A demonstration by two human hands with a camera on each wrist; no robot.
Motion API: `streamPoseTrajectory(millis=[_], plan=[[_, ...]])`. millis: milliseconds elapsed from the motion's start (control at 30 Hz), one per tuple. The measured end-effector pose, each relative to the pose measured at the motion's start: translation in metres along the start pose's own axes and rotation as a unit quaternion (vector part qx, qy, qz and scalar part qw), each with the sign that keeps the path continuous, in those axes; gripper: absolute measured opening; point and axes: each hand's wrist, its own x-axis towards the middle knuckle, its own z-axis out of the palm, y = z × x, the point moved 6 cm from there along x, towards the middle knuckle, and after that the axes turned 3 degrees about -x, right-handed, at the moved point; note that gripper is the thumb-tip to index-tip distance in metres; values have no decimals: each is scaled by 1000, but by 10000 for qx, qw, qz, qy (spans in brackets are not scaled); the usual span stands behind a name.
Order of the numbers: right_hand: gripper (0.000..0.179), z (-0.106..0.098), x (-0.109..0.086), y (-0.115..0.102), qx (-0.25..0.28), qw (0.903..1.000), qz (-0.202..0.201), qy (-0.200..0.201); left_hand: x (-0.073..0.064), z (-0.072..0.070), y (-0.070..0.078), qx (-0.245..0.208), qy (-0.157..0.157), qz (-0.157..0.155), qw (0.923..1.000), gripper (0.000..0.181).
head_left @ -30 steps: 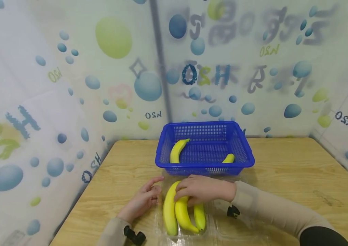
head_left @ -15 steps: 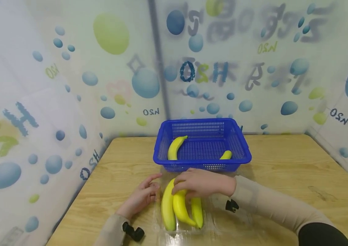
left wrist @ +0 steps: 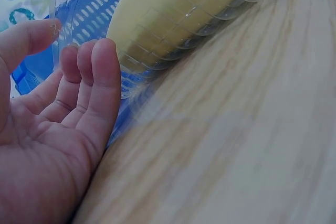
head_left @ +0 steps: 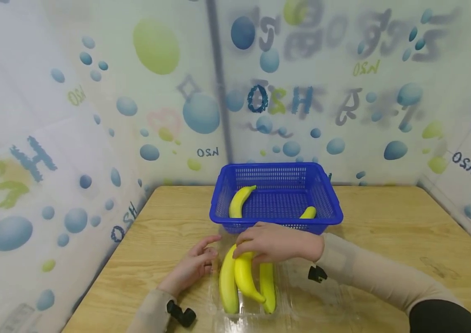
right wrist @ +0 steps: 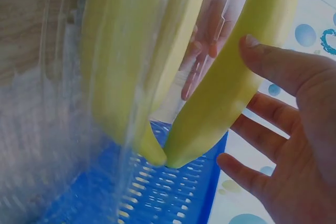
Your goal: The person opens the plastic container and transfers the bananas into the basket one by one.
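A clear plastic box [head_left: 213,305] lies in front of me with bananas in it. My right hand [head_left: 279,243] grips the upper end of the middle banana [head_left: 245,275], which tilts slightly above the box floor. In the right wrist view its thumb presses one side of that banana [right wrist: 231,82], with the other fingers behind. A left banana [head_left: 228,286] and a right banana [head_left: 267,286] lie in the box on either side. My left hand [head_left: 191,268] rests beside the box's left wall, fingers relaxed and holding nothing; whether the fingertips touch the wall [left wrist: 178,45], I cannot tell.
Behind the box stands a blue plastic basket [head_left: 277,221], with one banana [head_left: 239,202] at its left and another banana [head_left: 309,212] partly hidden at its front right. Clear plastic, seemingly the lid [head_left: 314,300], spreads right of the box on the wooden table [head_left: 385,259].
The middle banana has risen a little in my right hand, its lower tip pulling up and away from the right banana's end. My left hand stays by the box.
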Motion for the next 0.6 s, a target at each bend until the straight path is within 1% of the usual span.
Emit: streamPoseTrajectory(millis=[233, 433, 600], plan=[[44, -12, -3, 1, -84, 9999, 28, -76, 2, 1, -2, 59, 54, -21, 10000, 55], [43, -23, -4, 3, -93, 9999, 52, -39, 1, 2, 0, 13, -52, 99, 9999, 52], [42, -29, -4, 4, -25, 9999, 119, -43, 0, 3, 1, -36, -102, 88, 9999, 52]])
